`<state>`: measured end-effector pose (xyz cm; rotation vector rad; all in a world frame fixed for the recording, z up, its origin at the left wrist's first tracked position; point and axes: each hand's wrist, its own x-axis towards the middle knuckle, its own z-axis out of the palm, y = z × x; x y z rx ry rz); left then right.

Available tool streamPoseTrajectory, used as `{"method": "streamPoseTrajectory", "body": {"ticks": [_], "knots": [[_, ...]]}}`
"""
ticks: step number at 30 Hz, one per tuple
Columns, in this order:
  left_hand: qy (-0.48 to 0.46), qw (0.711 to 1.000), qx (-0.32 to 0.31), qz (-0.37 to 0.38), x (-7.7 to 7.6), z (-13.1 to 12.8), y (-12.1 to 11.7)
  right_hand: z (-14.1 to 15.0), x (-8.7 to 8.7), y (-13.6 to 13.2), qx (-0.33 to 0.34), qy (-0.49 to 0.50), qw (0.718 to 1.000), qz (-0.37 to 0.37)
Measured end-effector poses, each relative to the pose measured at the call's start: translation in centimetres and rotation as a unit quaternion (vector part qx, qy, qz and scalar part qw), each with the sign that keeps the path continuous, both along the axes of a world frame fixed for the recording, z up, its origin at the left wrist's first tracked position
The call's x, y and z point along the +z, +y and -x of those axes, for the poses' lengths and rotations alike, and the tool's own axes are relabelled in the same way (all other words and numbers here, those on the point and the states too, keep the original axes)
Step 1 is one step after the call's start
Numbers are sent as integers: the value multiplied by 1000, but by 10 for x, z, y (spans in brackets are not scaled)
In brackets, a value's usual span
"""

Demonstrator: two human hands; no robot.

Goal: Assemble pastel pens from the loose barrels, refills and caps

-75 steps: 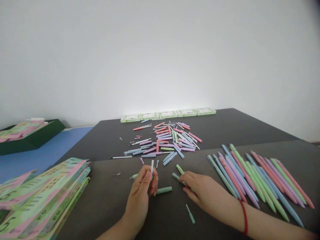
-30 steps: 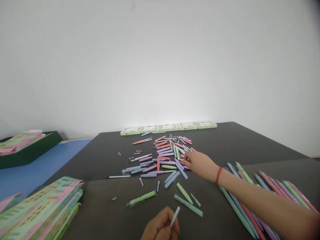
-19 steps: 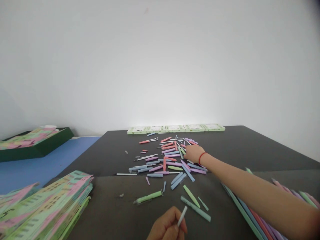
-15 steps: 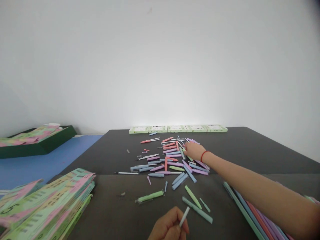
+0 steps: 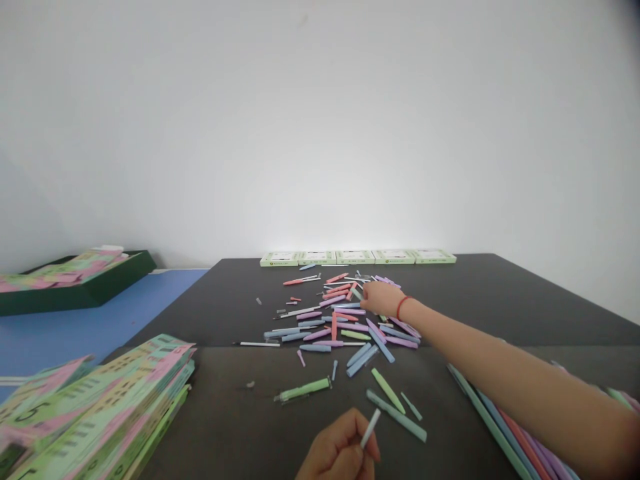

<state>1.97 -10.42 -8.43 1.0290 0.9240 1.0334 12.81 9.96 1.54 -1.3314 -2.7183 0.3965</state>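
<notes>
My left hand [image 5: 340,448] is closed at the bottom middle, pinching a white pen refill [image 5: 371,428] that points up and to the right. Beyond it my right hand [image 5: 381,298], with a red cord at the wrist, reaches into a pile of pastel pen parts. Its fingers are bent down beside a grey-green pen barrel [image 5: 357,293]; the fingertips and anything in them are hidden. Closer to my left hand lie a grey-green barrel [image 5: 397,415], a light green tapered barrel [image 5: 388,391], a small green piece [image 5: 411,405] and a green pen part with a clear end [image 5: 303,390].
Light green boxes [image 5: 355,257] line the back edge of the black table [image 5: 225,393]. Printed packs [image 5: 115,413] are stacked at the left. A dark green tray [image 5: 120,277] of packs stands on a blue surface. Several coloured barrels [image 5: 520,427] lie under my right forearm.
My right hand has shifted slightly left within the pile, and the grey-green barrel beside its fingers has moved up and left. My left hand still holds the refill, almost unmoved.
</notes>
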Motion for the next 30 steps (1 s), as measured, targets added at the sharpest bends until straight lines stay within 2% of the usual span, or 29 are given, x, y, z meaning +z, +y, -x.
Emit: {"method": "streamPoseTrajectory", "body": {"ticks": [2, 5, 6, 7, 9, 11, 14, 16, 19, 23, 25, 28, 30], "knots": [[1, 1000, 0, -3, 2, -1, -1, -15, 1, -14, 24, 17, 999, 40], [-4, 1000, 15, -9, 7, -4, -4, -46, -7, -54, 67, 68, 985, 145], [-6, 1000, 26, -14, 9, -5, -6, -56, -12, -70, 87, 153, 954, 244], [-5, 999, 39, -19, 11, -5, -7, -65, -18, -88, 97, 225, 910, 335], [6, 997, 62, -34, 15, -6, -11, -78, -32, -120, 86, 330, 829, 444], [24, 996, 73, -53, 18, -7, -15, -84, -44, -145, 72, 398, 761, 507], [47, 994, 67, -78, 19, -6, -20, -84, -56, -162, 32, 450, 675, 583], [50, 993, 65, -84, 18, -5, -21, -82, -59, -163, 8, 466, 630, 621], [43, 994, 67, -71, 17, -5, -20, -81, -60, -159, -2, 480, 581, 657], [31, 997, 69, -18, 18, -6, -19, -78, -66, -159, 26, 479, 536, 695], [22, 997, 71, -3, 20, -6, -19, -76, -69, -161, 45, 482, 531, 696], [33, 995, 95, -21, 23, -3, -21, -77, -71, -161, 64, 477, 549, 683], [90, 986, 122, -69, 28, 0, -23, -79, -71, -160, 67, 466, 576, 668]]}}
